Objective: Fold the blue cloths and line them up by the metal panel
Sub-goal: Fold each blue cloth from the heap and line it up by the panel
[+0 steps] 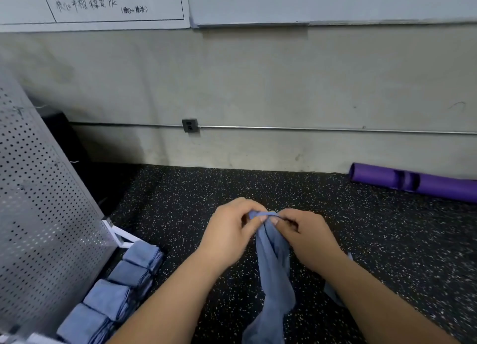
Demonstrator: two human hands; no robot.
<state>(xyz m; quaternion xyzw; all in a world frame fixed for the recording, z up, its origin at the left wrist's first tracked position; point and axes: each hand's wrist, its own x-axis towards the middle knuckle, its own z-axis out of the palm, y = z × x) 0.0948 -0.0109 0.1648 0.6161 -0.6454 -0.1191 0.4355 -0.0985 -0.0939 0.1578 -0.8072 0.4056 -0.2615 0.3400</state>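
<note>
Centre frame, the left hand and right hand pinch the top edge of a twisted blue cloth dangling toward the floor, its bunching likely to yield a crooked fold, while folded cloths line the metal panel, lower left.

**Row of folded cloths lines metal panel**

Four folded cloths lie in a row at the foot of the metal panel, near left. An unfolded cloth hangs near centre; an exercise tube lies far right against the wall.
</note>
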